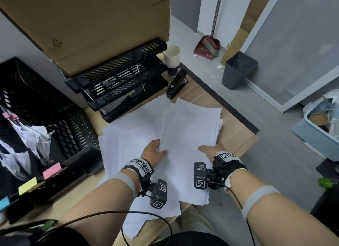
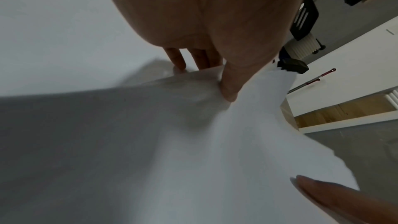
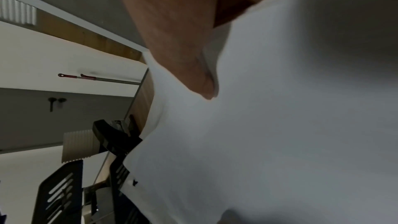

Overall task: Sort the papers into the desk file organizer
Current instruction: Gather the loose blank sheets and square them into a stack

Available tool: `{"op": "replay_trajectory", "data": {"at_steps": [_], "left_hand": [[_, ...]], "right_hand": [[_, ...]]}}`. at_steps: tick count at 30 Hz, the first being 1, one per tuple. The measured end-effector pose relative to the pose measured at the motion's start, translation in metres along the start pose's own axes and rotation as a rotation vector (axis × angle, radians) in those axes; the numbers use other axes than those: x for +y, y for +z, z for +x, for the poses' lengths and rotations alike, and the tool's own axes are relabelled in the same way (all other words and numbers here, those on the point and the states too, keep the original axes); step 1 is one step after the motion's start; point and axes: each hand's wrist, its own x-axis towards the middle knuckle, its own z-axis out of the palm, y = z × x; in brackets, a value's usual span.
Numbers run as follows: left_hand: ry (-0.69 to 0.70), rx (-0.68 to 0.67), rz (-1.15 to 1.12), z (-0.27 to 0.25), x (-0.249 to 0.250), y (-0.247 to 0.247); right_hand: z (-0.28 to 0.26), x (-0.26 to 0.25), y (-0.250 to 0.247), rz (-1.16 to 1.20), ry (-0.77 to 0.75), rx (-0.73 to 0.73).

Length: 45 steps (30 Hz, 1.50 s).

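While both hands lift: left hand (image 1: 155,150) and right hand (image 1: 211,149) pinch the near edge of a paper stack (image 1: 190,132).
Direction: desk file organizer (image 1: 117,77) lies ahead-left, nearer the left hand; stack's long axis points away.
Trays: contents unclear.
Beneath: loose sheets (image 1: 128,135) on desk.
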Motion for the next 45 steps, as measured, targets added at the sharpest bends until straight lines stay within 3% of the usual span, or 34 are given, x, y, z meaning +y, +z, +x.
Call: {"op": "replay_trajectory", "data": {"at_steps": [2,5,10,12,15,17,20,23,25,28,32,34,37,40,45], "left_hand": [[-0.016,-0.017,-0.018,-0.001,-0.001,-0.001],[-0.026,0.021,-0.041,-0.002,-0.005,-0.003],[0.02,-0.02,0.333,-0.002,-0.026,-0.007],[0.015,-0.059,0.332,-0.007,-0.02,-0.01],[0.023,-0.042,0.146,-0.01,0.0,-0.02],[-0.05,-0.024,-0.046,-0.012,0.013,-0.035],[-0.167,-0.068,-0.519,-0.026,0.023,-0.057],[-0.146,-0.145,-0.789,-0.044,0.017,-0.074],[-0.126,-0.106,-0.727,-0.054,0.005,-0.078],[-0.189,0.092,-0.408,-0.066,-0.034,-0.081],[-0.318,0.399,-0.114,-0.089,-0.093,-0.089],[-0.413,0.481,-0.043,-0.1,-0.114,-0.091],[-0.455,0.442,-0.171,-0.102,-0.133,-0.085],[-0.369,0.322,-0.233,-0.095,-0.132,-0.075],[-0.367,0.237,-0.367,-0.083,-0.116,-0.063]], "right_hand": [[0.002,0.003,0.003,-0.086,-0.021,-0.076],[0.001,0.008,0.002,-0.076,-0.136,-0.01],[-0.01,0.002,-0.031,0.054,-0.243,0.207],[-0.019,-0.005,-0.052,0.094,-0.302,0.288],[-0.035,-0.017,-0.077,0.153,-0.389,0.346],[-0.045,-0.027,-0.086,0.16,-0.439,0.327],[-0.057,-0.043,-0.081,0.037,-0.461,0.245],[-0.061,-0.054,-0.053,-0.178,-0.456,0.099],[-0.064,-0.056,-0.024,-0.244,-0.448,-0.033],[-0.067,-0.052,0.022,-0.394,-0.416,-0.16],[-0.054,-0.039,0.073,-0.51,-0.36,-0.214],[-0.052,-0.032,0.089,-0.533,-0.334,-0.201],[-0.04,-0.024,0.106,-0.573,-0.335,-0.135],[-0.046,-0.023,0.115,-0.561,-0.342,-0.087],[-0.058,-0.018,0.122,-0.392,-0.362,-0.208]]}}
